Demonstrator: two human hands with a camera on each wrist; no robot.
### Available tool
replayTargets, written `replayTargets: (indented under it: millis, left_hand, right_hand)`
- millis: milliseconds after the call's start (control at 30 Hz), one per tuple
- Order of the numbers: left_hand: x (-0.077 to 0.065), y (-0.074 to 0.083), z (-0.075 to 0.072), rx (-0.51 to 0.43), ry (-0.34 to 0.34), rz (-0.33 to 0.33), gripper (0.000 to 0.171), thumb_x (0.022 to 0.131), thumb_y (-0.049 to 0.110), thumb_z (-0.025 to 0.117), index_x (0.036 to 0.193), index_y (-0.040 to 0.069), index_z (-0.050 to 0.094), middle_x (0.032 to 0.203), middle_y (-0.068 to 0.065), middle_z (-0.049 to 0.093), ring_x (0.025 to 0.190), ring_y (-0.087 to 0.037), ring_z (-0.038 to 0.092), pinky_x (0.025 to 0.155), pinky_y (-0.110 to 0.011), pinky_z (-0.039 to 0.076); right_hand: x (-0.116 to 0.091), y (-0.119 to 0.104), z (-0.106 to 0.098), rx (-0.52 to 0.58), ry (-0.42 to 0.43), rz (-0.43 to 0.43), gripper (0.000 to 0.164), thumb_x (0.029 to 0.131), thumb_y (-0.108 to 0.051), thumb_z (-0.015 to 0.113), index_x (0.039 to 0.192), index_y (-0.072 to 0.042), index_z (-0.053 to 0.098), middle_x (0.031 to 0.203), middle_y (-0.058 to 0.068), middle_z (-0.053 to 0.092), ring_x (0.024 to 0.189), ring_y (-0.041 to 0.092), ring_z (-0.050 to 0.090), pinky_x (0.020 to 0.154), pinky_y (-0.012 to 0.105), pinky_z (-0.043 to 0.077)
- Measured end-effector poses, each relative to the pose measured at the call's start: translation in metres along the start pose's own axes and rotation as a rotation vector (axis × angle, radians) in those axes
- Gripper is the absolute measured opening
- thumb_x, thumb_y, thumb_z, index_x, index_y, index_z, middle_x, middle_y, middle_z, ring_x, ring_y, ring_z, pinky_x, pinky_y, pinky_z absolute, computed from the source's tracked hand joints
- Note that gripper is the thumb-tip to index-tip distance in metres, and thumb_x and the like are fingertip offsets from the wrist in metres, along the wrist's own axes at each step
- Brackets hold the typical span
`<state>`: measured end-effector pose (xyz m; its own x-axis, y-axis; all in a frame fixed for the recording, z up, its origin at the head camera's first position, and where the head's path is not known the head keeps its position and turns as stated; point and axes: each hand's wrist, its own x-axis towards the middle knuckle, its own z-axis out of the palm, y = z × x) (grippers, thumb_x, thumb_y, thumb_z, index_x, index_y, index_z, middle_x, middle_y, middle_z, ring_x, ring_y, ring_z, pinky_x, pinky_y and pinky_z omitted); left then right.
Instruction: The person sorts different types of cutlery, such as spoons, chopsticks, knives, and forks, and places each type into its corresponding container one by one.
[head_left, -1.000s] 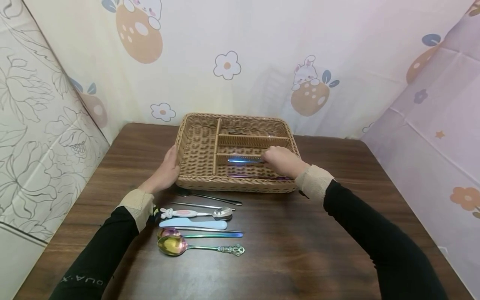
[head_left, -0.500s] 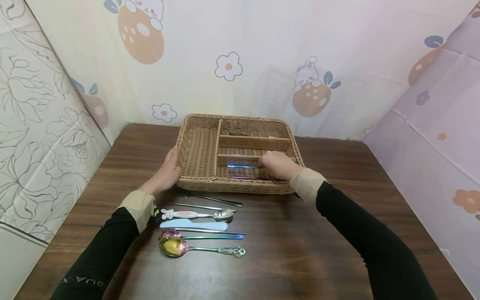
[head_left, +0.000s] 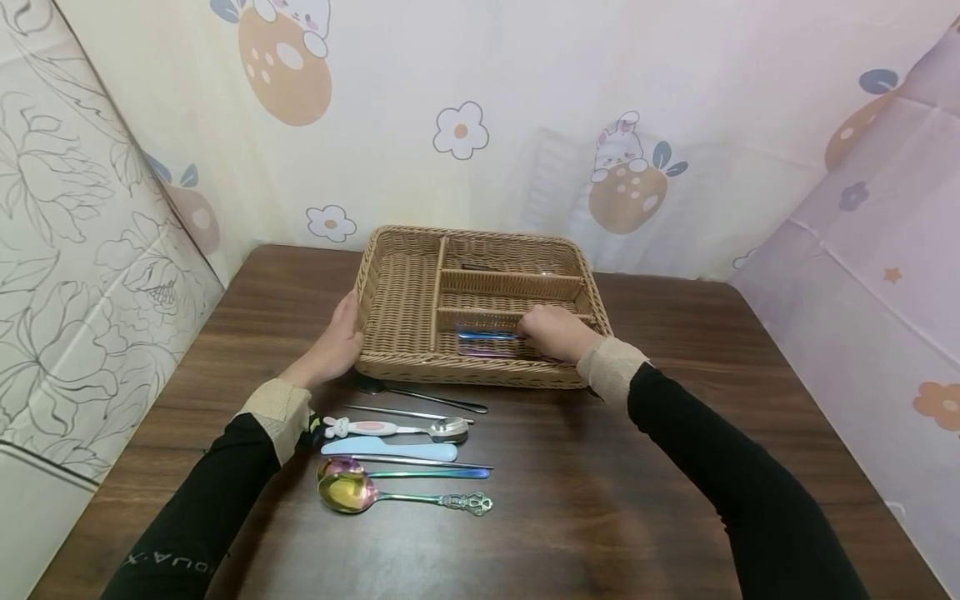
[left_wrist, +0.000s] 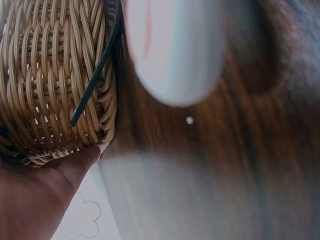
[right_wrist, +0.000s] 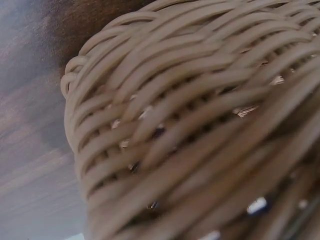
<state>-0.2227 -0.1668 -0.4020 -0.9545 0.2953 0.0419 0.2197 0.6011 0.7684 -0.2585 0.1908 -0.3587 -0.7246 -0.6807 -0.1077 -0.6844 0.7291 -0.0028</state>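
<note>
A wicker cutlery basket (head_left: pixel 470 372) with several compartments stands at the back of the table. My left hand (head_left: pixel 334 343) lies against its left outer wall, fingers straight along the side and thumb at the front corner. Low in the front right compartment, my right hand (head_left: pixel 558 332) holds one end of a slim blue iridescent utensil (head_left: pixel 486 336). That end is hidden by the curled fingers, so I cannot tell what kind of utensil it is. A purple-toned utensil (head_left: pixel 487 353) lies in front of it in the same compartment.
In front of the basket lie a dark spoon (head_left: pixel 427 397), a rabbit-handled spoon (head_left: pixel 375 428), a light blue plastic knife (head_left: pixel 390 450), a rainbow spoon with blue handle (head_left: pixel 427 473) and a gold-bowled ornate spoon (head_left: pixel 349 493). Thin metal sticks lie among them.
My right hand has come down and slightly toward me with the blue utensil, from beside the divider to low in the front compartment. The left hand has stayed at the basket's side.
</note>
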Motion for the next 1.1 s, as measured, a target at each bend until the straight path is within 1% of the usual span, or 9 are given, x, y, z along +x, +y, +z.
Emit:
replayTargets:
  millis: [167, 267, 367, 467, 500, 567, 633, 733, 1100]
  left_hand:
    - [-0.002, 0.001, -0.001, -0.003, -0.002, -0.001, 0.074, 0.094, -0.003, 0.033, 0.152, -0.011, -0.011, 0.159, -0.032, -0.011, 0.148, -0.043, -0.007, 0.119, -0.054, 0.002]
    - [-0.002, 0.001, -0.001, -0.004, -0.001, 0.000, 0.074, 0.094, -0.003, 0.034, 0.152, -0.012, -0.011, 0.159, -0.033, -0.011, 0.148, -0.043, -0.007, 0.119, -0.054, 0.001]
    - [-0.002, 0.000, -0.001, -0.005, -0.001, 0.003, 0.073, 0.094, -0.004, 0.034, 0.152, -0.012, -0.011, 0.158, -0.033, -0.010, 0.148, -0.043, -0.007, 0.119, -0.054, 0.001]
    - [-0.001, 0.000, 0.000, -0.008, -0.002, 0.007, 0.073, 0.094, -0.004, 0.034, 0.151, -0.012, -0.011, 0.158, -0.033, -0.011, 0.148, -0.043, -0.007, 0.119, -0.054, 0.001]
    - [-0.001, 0.000, 0.000, -0.008, -0.003, 0.007, 0.074, 0.094, -0.004, 0.034, 0.151, -0.012, -0.011, 0.158, -0.033, -0.011, 0.148, -0.043, -0.008, 0.119, -0.054, 0.001]
    - [-0.001, 0.000, 0.000, -0.010, -0.004, 0.003, 0.074, 0.094, -0.004, 0.034, 0.152, -0.011, -0.012, 0.159, -0.033, -0.011, 0.148, -0.043, -0.008, 0.119, -0.054, 0.001]
    - [0.000, 0.001, 0.000, -0.010, -0.002, 0.002, 0.074, 0.094, -0.004, 0.033, 0.152, -0.011, -0.012, 0.159, -0.033, -0.011, 0.148, -0.043, -0.007, 0.119, -0.054, 0.002]
    - [0.000, 0.001, 0.000, -0.008, -0.001, 0.002, 0.074, 0.094, -0.004, 0.033, 0.152, -0.010, -0.012, 0.159, -0.032, -0.011, 0.148, -0.042, -0.007, 0.119, -0.054, 0.002]
    - [0.000, 0.000, 0.000, -0.009, -0.003, -0.001, 0.073, 0.095, -0.002, 0.033, 0.153, -0.009, -0.012, 0.160, -0.031, -0.011, 0.148, -0.042, -0.007, 0.119, -0.054, 0.002]
  right_hand:
    - [0.003, 0.001, 0.003, -0.006, -0.009, -0.006, 0.011, 0.090, -0.002, 0.070, 0.082, -0.007, 0.075, 0.077, 0.002, 0.070, 0.067, 0.018, 0.060, 0.063, 0.034, 0.050]
    - [0.005, 0.001, 0.006, 0.005, -0.013, -0.022, 0.019, 0.089, 0.001, 0.068, 0.073, -0.007, 0.069, 0.067, -0.001, 0.061, 0.061, 0.016, 0.049, 0.060, 0.036, 0.044]
    - [0.006, 0.001, 0.008, 0.002, -0.015, -0.032, 0.023, 0.089, 0.004, 0.065, 0.068, -0.007, 0.065, 0.062, -0.003, 0.055, 0.057, 0.013, 0.044, 0.074, 0.040, 0.053]
    - [0.008, 0.002, 0.011, 0.003, -0.028, -0.030, 0.028, 0.090, 0.005, 0.063, 0.065, -0.008, 0.062, 0.058, -0.005, 0.050, 0.053, 0.011, 0.040, 0.084, 0.042, 0.054]
    - [0.009, 0.002, 0.012, 0.005, -0.032, -0.028, 0.028, 0.090, 0.005, 0.063, 0.065, -0.007, 0.063, 0.058, -0.005, 0.050, 0.052, 0.010, 0.039, 0.083, 0.041, 0.054]
    - [0.009, 0.003, 0.013, 0.012, -0.043, -0.021, 0.028, 0.091, 0.004, 0.064, 0.065, -0.008, 0.062, 0.058, -0.005, 0.050, 0.053, 0.010, 0.038, 0.071, 0.037, 0.052]
    - [0.010, 0.002, 0.013, 0.020, -0.047, -0.017, 0.028, 0.091, 0.003, 0.065, 0.065, -0.007, 0.063, 0.058, -0.004, 0.051, 0.053, 0.011, 0.038, 0.061, 0.033, 0.045]
    - [0.012, 0.002, 0.013, 0.021, -0.048, -0.019, 0.026, 0.090, 0.002, 0.066, 0.066, -0.008, 0.063, 0.060, -0.003, 0.055, 0.054, 0.012, 0.042, 0.055, 0.030, 0.037]
    - [0.015, 0.000, 0.013, 0.029, -0.039, -0.024, 0.022, 0.088, 0.004, 0.067, 0.071, -0.010, 0.068, 0.070, 0.000, 0.066, 0.063, 0.016, 0.060, 0.060, 0.035, 0.050]
